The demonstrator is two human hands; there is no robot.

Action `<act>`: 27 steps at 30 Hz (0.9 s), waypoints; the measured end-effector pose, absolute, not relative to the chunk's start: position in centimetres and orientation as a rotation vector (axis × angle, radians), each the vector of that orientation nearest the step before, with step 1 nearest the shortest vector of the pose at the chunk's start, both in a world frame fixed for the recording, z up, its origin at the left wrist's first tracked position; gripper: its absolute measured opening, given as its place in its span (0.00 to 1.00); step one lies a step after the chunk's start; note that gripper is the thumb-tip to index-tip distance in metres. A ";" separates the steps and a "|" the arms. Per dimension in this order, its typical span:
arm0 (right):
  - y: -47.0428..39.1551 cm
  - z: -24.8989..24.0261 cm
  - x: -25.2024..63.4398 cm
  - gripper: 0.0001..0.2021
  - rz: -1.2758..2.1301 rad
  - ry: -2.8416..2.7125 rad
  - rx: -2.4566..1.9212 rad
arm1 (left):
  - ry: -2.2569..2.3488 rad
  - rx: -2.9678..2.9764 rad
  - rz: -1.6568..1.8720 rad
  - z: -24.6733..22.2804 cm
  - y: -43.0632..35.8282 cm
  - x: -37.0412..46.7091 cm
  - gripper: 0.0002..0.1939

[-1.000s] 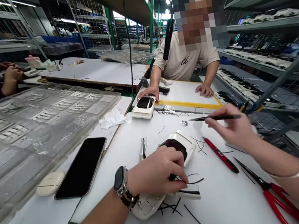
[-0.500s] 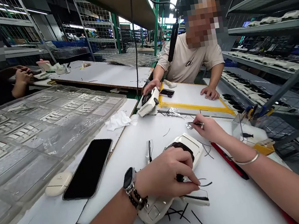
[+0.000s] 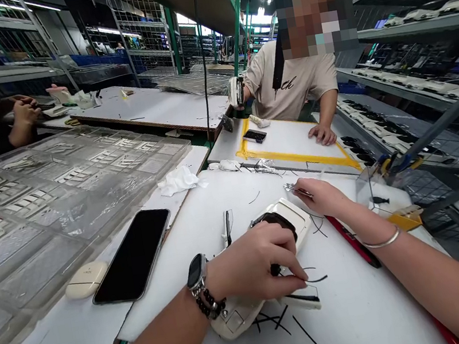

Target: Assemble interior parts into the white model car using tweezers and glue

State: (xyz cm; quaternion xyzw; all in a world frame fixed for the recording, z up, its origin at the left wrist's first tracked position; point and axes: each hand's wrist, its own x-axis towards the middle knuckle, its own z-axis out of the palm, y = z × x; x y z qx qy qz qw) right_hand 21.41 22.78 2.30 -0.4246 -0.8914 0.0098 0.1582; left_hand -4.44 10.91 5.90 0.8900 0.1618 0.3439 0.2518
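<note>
My left hand (image 3: 256, 261) reaches over a white model car body (image 3: 296, 219) on the white work surface (image 3: 356, 314). Its thumb and forefinger pinch a thin black strip (image 3: 318, 279). The palm hides the middle of the car. Beyond the car, my right hand (image 3: 318, 195) is closed around slim metal tweezers (image 3: 302, 192), whose tip is at a small piece of crumpled foil (image 3: 288, 187). A white part with a black edge (image 3: 304, 299) juts out by my left fingers, and loose black strips (image 3: 274, 320) lie below it.
A phone (image 3: 134, 257) and a cream case (image 3: 86, 279) lie left, beside a compartment tray (image 3: 60, 233). A red tool (image 3: 354, 242) lies under my right forearm. Across the table, a person in a light shirt (image 3: 279, 77) stands at a yellow-taped board (image 3: 288, 158).
The person opposite has lifted the white car from the table and moved it back. My right hand has shifted slightly, while my left hand keeps its pinch on the strip.
</note>
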 end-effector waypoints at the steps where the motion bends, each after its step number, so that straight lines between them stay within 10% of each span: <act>1: 22.8 2.3 21.4 0.07 0.024 -2.554 -1.216 | 0.450 2.425 0.922 5.9 10.9 -4.4 0.01; 27: 23.0 1.8 21.3 0.07 0.067 -2.447 -1.211 | 0.446 2.441 0.857 5.9 10.9 -4.4 0.01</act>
